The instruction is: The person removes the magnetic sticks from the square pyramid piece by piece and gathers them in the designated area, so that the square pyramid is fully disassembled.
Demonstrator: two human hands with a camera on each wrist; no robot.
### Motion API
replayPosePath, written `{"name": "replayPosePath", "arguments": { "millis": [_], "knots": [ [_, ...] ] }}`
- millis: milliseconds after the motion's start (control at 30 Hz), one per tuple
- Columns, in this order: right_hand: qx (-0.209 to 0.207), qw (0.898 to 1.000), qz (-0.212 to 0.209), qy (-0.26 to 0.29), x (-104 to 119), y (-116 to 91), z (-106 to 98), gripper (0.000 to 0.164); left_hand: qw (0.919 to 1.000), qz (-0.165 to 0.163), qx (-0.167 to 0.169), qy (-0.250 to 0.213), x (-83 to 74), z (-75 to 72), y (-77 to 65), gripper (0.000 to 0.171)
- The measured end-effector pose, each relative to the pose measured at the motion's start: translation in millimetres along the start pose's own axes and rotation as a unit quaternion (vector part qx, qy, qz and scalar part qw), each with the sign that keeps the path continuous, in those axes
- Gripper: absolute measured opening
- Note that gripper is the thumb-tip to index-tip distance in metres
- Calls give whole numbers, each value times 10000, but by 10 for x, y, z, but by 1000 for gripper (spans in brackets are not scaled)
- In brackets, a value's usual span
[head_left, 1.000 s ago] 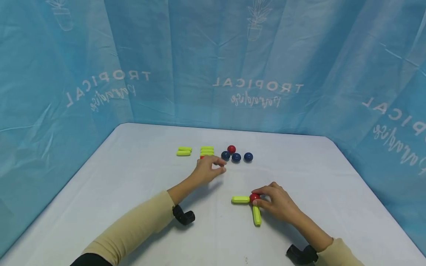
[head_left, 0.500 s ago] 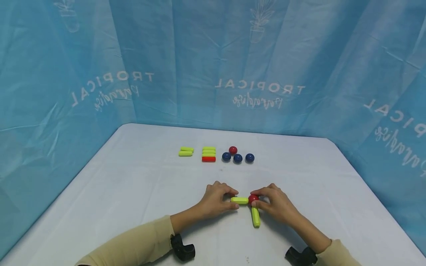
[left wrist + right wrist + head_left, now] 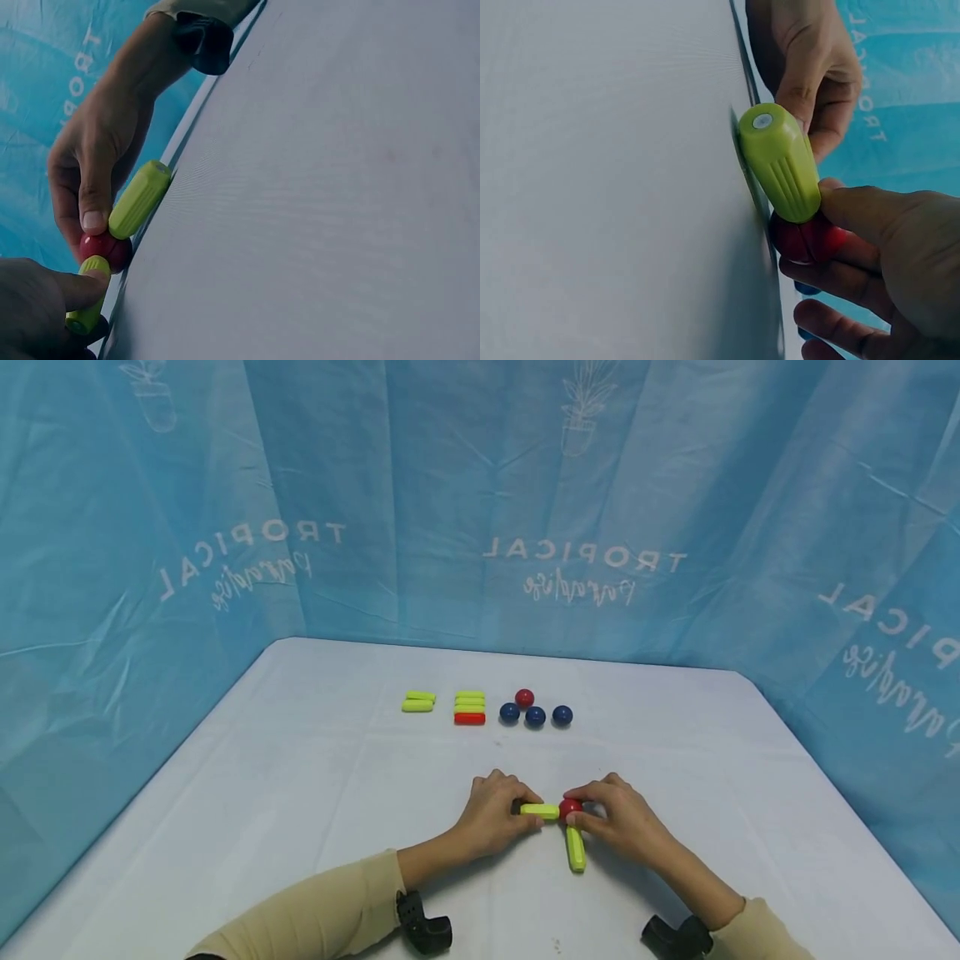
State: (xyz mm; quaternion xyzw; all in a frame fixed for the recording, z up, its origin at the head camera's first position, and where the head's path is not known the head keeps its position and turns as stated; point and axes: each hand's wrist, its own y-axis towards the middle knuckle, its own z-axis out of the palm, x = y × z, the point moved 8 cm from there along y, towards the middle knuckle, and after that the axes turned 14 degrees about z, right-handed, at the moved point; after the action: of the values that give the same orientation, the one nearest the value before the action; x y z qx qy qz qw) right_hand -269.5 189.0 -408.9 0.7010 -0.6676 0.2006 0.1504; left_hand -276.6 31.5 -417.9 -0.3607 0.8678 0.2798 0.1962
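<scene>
My right hand [image 3: 624,820] pinches a red ball [image 3: 570,810] between thumb and fingers, low over the table. Two yellow-green rods join this ball: one rod [image 3: 540,812] points left, the other rod [image 3: 576,852] points toward me. Thumb and fingers of my left hand [image 3: 493,814] pinch the left-pointing rod near its outer end. In the left wrist view, the left thumb lies along that rod [image 3: 84,319], whose end meets the ball [image 3: 112,251]. The right wrist view shows the near rod [image 3: 784,165] large, with a round metal-looking tip.
Farther back on the white table [image 3: 330,760] lie a pair of yellow-green rods [image 3: 417,706], a stack-like row of yellow-green rods [image 3: 470,700] with a red rod [image 3: 469,719], three blue balls [image 3: 535,717] and another red ball [image 3: 524,697]. A blue curtain [image 3: 450,510] surrounds the table.
My left hand has come from beside the far rods toward me and right, and its fingers have closed on the left-pointing rod. The right hand stays on the red ball.
</scene>
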Motion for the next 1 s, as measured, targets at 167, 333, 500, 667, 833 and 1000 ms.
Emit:
{"name": "replayPosePath", "arguments": {
  "millis": [167,333,500,667,833,1000],
  "knots": [
    [91,9998,106,-111,-7,21,-5,28,9998,-131,-69,-102,115,-59,-42,18],
    [124,9995,280,12,-107,20,-33,28,9976,-482,-466,-168,434,-326,-156,19],
    [121,9994,270,165,-131,25,-24,28,9910,-864,-1018,59,830,-693,-215,21],
    [115,9993,306,203,-131,22,-17,28,9817,-1218,-1449,218,1316,-1043,-207,28],
    [137,9991,324,238,-114,16,-14,29,9765,-1468,-1498,495,1678,-1269,-179,30],
    [130,9990,332,269,-97,16,-15,30,9754,-1505,-1391,816,1846,-1362,-136,30]
  ]
}}
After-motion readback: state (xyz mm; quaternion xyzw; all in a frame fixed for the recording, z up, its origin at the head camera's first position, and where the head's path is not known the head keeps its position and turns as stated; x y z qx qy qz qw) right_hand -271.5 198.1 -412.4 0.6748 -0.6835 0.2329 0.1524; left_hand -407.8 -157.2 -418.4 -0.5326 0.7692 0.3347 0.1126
